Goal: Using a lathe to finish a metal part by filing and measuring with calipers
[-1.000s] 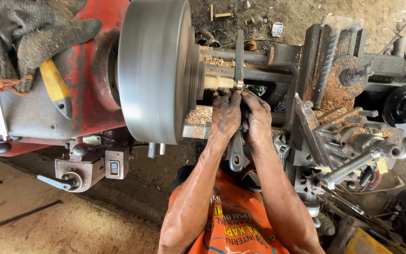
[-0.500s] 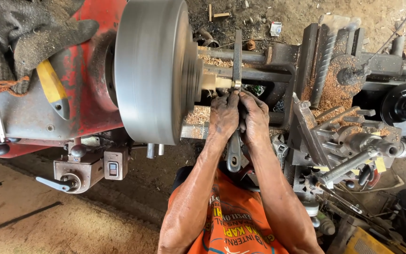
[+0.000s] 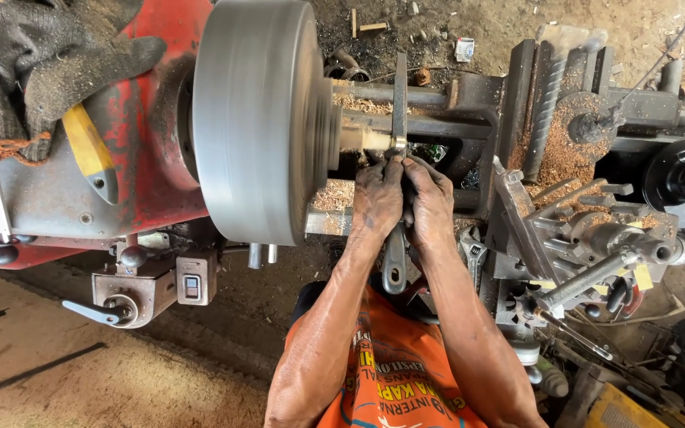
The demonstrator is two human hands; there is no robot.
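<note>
- At the middle of the head view, we see our left hand (image 3: 376, 200) and right hand (image 3: 431, 202) side by side, both wrapped around a long flat metal tool (image 3: 399, 103).
- We see the fingers (image 3: 382, 170) of the left hand curled shut on the tool's shaft, and the right hand's fingers closed on it just beside them, so the two hands touch.
- We read the tool's long axis as running up and down the picture, away from our body: its far end points toward the top of the frame, and its looped handle end (image 3: 394, 273) hangs out below the hands, pointing back at our orange shirt (image 3: 394, 380).
- We find the tool lying across a pale wooden workpiece (image 3: 366, 136), roughly square to it; the workpiece's own long axis runs left to right out of the grey lathe chuck (image 3: 255, 119).
- We see the tool meeting the workpiece just above the fingertips, near its right end.
- We note that the chuck looks smeared, as if spinning.
- We see sawdust (image 3: 334, 194) on the lathe bed below the chuck and more heaped to the right.
- We also see a worn work glove (image 3: 49, 55) lying on the red headstock (image 3: 160, 158) at upper left, well apart from the hands.
</note>
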